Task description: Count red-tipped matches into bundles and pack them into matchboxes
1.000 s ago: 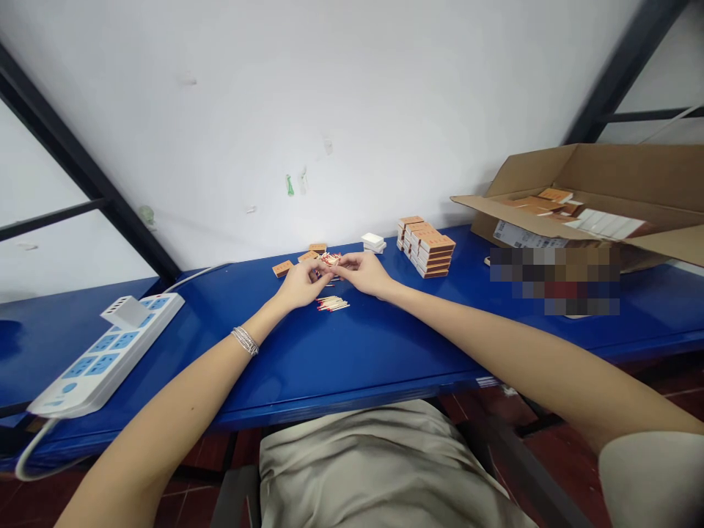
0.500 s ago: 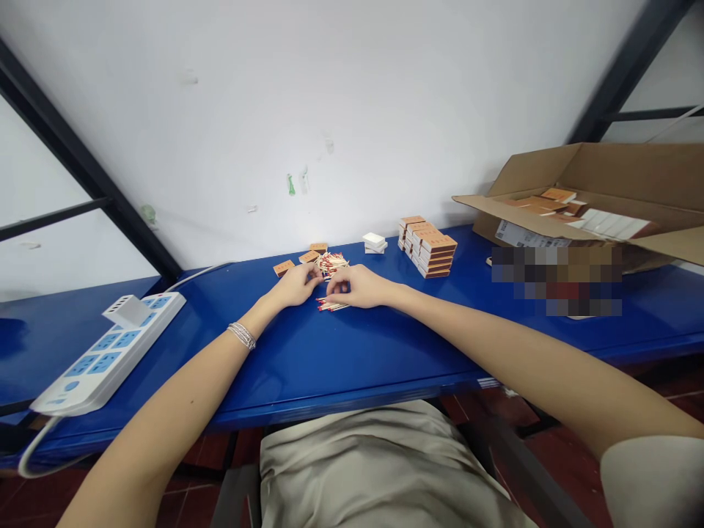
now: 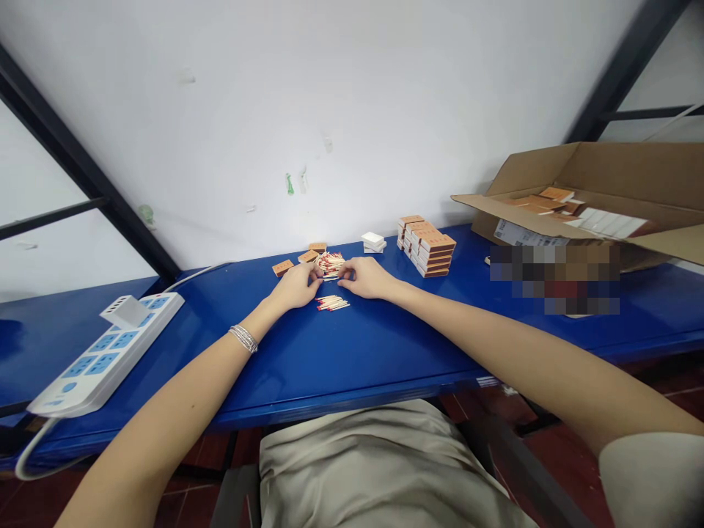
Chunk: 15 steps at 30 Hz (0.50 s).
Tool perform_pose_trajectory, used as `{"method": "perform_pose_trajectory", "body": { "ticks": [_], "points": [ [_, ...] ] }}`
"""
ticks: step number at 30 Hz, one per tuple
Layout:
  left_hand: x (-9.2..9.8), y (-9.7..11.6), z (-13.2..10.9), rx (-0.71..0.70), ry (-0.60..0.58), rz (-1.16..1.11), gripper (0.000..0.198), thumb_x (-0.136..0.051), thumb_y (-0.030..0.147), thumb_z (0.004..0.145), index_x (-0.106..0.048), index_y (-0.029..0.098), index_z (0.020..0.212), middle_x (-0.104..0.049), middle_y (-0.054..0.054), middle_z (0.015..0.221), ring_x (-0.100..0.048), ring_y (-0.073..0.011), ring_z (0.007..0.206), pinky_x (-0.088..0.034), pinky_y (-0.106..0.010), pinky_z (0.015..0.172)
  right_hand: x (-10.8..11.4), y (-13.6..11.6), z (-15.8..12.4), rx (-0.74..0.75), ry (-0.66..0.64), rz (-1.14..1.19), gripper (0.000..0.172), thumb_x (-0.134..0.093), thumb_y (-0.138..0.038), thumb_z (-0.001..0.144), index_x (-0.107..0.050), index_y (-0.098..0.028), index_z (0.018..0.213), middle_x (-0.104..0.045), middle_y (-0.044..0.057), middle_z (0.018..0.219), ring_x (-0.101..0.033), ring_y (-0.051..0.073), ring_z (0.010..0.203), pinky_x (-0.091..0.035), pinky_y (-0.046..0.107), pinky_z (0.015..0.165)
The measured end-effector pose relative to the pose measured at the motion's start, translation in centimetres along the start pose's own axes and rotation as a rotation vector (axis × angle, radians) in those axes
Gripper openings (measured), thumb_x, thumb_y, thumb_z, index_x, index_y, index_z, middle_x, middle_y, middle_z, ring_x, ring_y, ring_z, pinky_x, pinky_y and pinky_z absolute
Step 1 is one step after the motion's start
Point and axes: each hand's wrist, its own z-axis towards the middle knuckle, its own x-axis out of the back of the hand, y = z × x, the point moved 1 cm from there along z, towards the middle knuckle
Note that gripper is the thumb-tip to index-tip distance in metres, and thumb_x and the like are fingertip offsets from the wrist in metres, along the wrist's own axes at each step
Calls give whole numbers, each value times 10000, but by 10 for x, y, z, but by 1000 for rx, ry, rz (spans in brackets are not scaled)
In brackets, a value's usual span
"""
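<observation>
1. The left hand (image 3: 297, 286) and right hand (image 3: 367, 277) meet at the centre of the frame on the blue bench (image 3: 352, 352), with their fingertips at a loose pile of matches (image 3: 331, 264).
2. Each grip curls toward that pile. The fingers are too small and far off to tell whether either grip pinches a match.
3. A small bundle of matches (image 3: 333, 303) lies on the bench just below the gap between the hands, apart from both.
4. Right of centre stands a stack of matchboxes (image 3: 432, 251). Further right, a cardboard box (image 3: 605, 176) is cut off by the right edge, and part of its front is blurred out.
5. A power strip (image 3: 104, 352) lies at lower left, and its cable runs out of the frame.
</observation>
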Motion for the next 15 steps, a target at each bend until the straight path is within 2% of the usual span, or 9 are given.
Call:
{"method": "perform_pose_trajectory", "body": {
  "ticks": [4, 9, 15],
  "points": [
    [-3, -5, 2, -47, -19, 33, 177, -569, 215, 846, -668, 168, 985, -695, -50, 820, -613, -191, 703, -471, -329, 727, -7, 3, 3, 10, 32, 2, 153, -665, -223, 833, -750, -173, 950, -731, 33, 808, -625, 153, 716, -402, 250, 658],
    [-5, -11, 5, -116, -2, 38, 218, -552, 212, 855, -690, 183, 1021, -676, -50, 846, -604, -194, 757, -468, -326, 756, -13, -2, 7, 30, 41, -51, 150, -611, -194, 843, -760, -180, 845, -724, 50, 796, -623, 166, 731, -399, 254, 656],
    [-3, -10, 4, -62, 7, 29, 219, -573, 241, 845, -674, 171, 1027, -676, -50, 854, -606, -197, 767, -473, -331, 739, -1, -1, 6, 9, 72, -17, 138, -603, -134, 794, -739, -150, 805, -737, 66, 807, -637, 172, 719, -422, 258, 665]
  ]
}}
